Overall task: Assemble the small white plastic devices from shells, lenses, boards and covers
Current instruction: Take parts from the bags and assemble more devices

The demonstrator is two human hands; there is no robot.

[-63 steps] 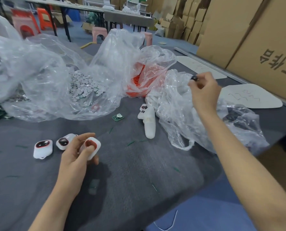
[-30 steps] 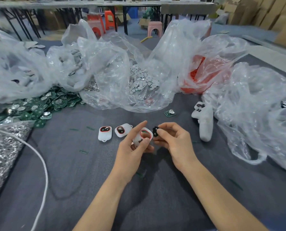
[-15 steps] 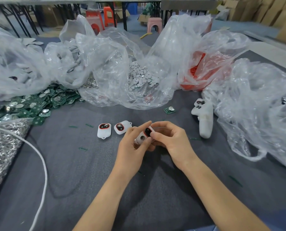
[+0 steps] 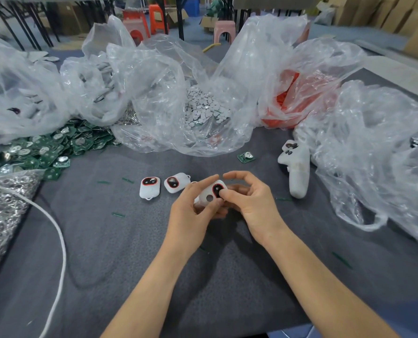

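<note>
At the middle of the grey table (image 4: 129,252), just above its surface, I see both hands meeting on one white shell (image 4: 208,196). My left hand (image 4: 193,208) grips it from the left: thumb against the lower edge, forefinger laid along the top, the other fingers curled underneath. My right hand (image 4: 254,203) comes in from the right with its thumb tip pressed on the dark lens (image 4: 217,190) that sits in the shell's red-rimmed opening. Its forefinger arches free above, and the remaining fingers curl behind the shell. I cannot tell whether the lens is fully seated.

Just left of the hands, two more shells (image 4: 149,187) lie side by side on the table, each with a dark lens in a red rim. Further left is a heap of green boards (image 4: 44,150), and one single board (image 4: 246,157) lies alone beyond the hands. To the right lies a white controller-shaped object (image 4: 297,172). Clear plastic bags crowd the far side, one holding small white discs (image 4: 203,108), another orange parts (image 4: 293,103). A white cord (image 4: 59,240) curves along the left.
</note>
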